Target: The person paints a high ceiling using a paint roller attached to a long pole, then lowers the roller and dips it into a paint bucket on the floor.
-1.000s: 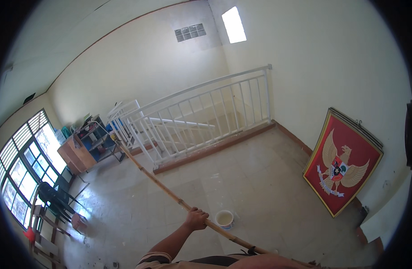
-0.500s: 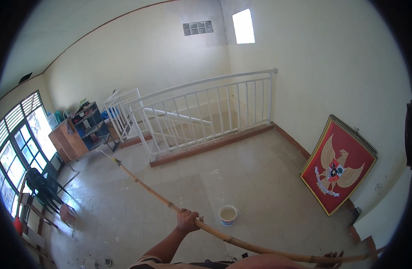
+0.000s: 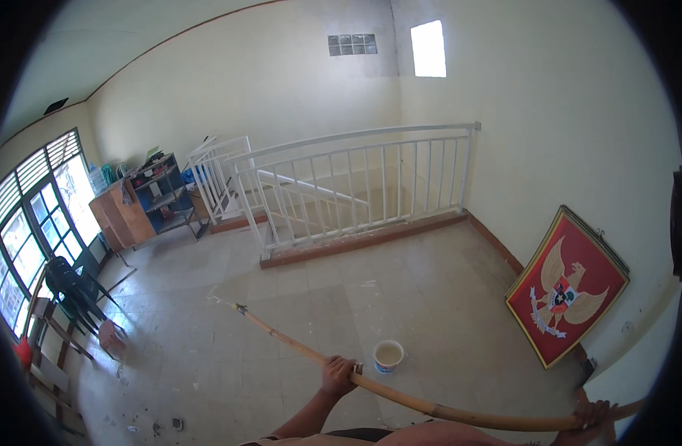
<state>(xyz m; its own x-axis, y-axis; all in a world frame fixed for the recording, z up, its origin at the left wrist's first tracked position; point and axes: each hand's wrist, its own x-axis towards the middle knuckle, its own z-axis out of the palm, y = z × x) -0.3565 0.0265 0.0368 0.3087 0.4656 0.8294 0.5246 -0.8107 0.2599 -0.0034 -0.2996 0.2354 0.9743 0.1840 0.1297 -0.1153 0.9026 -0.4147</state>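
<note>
The long bamboo pole (image 3: pixel 400 392) runs from the lower right of the frame to its tip at centre left, above the tiled floor (image 3: pixel 341 297). Left hand (image 3: pixel 338 375): fingers closed around the pole at mid-length. Right hand (image 3: pixel 595 418): fingers wrapped around the pole's near end, lower right. 1 small white bucket (image 3: pixel 388 355) stands on the floor just beside the left hand.

Bamboo pole (image 3: pixel 400 392) in my hands looks tan, smooth and knotted at the joints. Under it the tiled floor (image 3: pixel 430 297) is dull, stained and gritty, with a white plastic bucket (image 3: pixel 388 356) and a white-painted metal railing (image 3: pixel 356 186).
</note>
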